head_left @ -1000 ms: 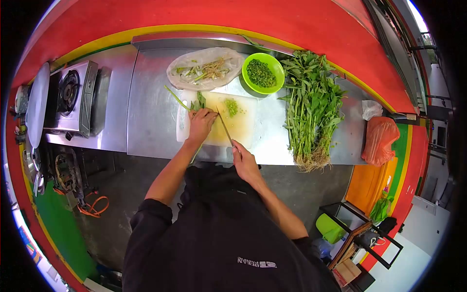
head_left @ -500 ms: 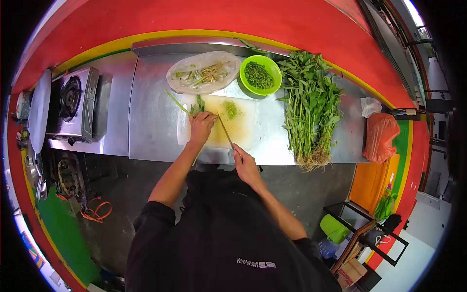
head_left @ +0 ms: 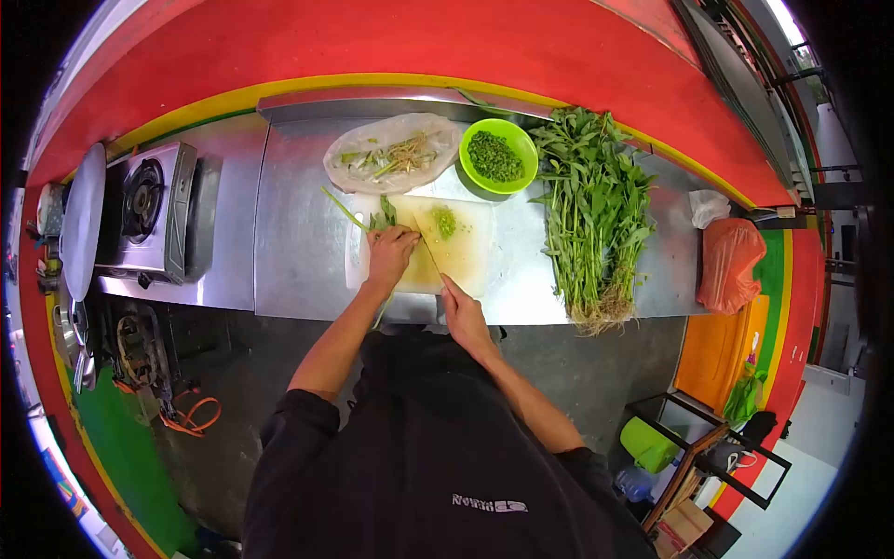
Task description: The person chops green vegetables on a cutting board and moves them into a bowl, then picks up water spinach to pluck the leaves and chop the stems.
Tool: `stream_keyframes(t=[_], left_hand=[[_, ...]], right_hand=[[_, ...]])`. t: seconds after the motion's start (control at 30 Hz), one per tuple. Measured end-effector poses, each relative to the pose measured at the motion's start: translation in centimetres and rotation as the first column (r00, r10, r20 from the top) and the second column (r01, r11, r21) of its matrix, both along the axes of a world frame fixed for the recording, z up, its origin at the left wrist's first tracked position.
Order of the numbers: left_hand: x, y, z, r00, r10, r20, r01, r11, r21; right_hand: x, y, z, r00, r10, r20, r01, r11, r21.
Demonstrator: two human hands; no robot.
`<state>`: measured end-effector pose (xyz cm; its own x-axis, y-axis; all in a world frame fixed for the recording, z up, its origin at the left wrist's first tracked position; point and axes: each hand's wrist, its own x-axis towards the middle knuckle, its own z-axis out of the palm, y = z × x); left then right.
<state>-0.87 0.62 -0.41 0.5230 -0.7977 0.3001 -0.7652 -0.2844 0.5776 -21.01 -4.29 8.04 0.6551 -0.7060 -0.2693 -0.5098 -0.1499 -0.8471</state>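
Note:
My left hand (head_left: 391, 256) is closed on green stems (head_left: 345, 207) over the left part of a white cutting board (head_left: 470, 270). Leaves (head_left: 383, 215) poke out beyond its fingers. A knife (head_left: 428, 250) is gripped in my right hand (head_left: 463, 312) at the board's front edge, its blade pointing up and left, close beside my left fingertips. Chopped green bits (head_left: 445, 222) lie on the board to the right of the blade.
Behind the board are a plastic bag (head_left: 345, 172) with stem scraps and a green bowl (head_left: 529, 154) of chopped greens. A large leafy bunch (head_left: 596, 214) lies to the right, then a red bag (head_left: 731, 265). A gas stove (head_left: 154, 210) stands left.
The whole view has shifted, so the counter appears slightly lower. Both hands keep their hold, and the knife blade has tilted slightly beside my left fingers.

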Motion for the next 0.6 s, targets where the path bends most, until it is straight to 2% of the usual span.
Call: stream_keyframes(t=[0.03,0.1,0.2,0.3,0.43,0.53,0.6], left_hand=[[0.0,0.1,0.1,1.000,0.002,0.005,-0.002,1.000,-0.004],[0.0,0.4,0.1,0.999,-0.020,0.034,0.021,0.999,-0.039],[0.2,0.5,-0.3,0.999,-0.028,0.026,0.029,0.999,-0.039],[0.4,0.4,-0.7,0.999,-0.035,0.004,0.035,0.999,-0.034],[0.3,0.5,-0.6,0.999,-0.040,0.026,0.040,0.999,-0.012],[0.2,0.3,-0.3,1.000,-0.010,-0.028,0.010,1.000,-0.014],[0.3,0.3,-0.2,1.000,-0.016,-0.012,0.016,1.000,0.011]], right_hand=[[0.0,-0.1,0.3,1.000,0.002,0.005,-0.002,1.000,-0.004],[-0.3,-0.2,0.8,0.993,-0.003,-0.117,0.017,0.993,0.118],[-0.9,0.2,0.8,0.997,-0.023,-0.074,0.033,0.990,0.140],[-1.2,0.1,0.3,0.991,0.008,-0.132,0.006,0.995,0.100],[-1.0,0.0,-0.4,0.996,0.028,-0.086,-0.025,0.999,0.030],[-0.2,-0.6,0.2,0.983,0.048,-0.176,-0.032,0.995,0.090],[0.0,-0.6,0.4,0.989,0.048,-0.139,-0.037,0.996,0.082]])
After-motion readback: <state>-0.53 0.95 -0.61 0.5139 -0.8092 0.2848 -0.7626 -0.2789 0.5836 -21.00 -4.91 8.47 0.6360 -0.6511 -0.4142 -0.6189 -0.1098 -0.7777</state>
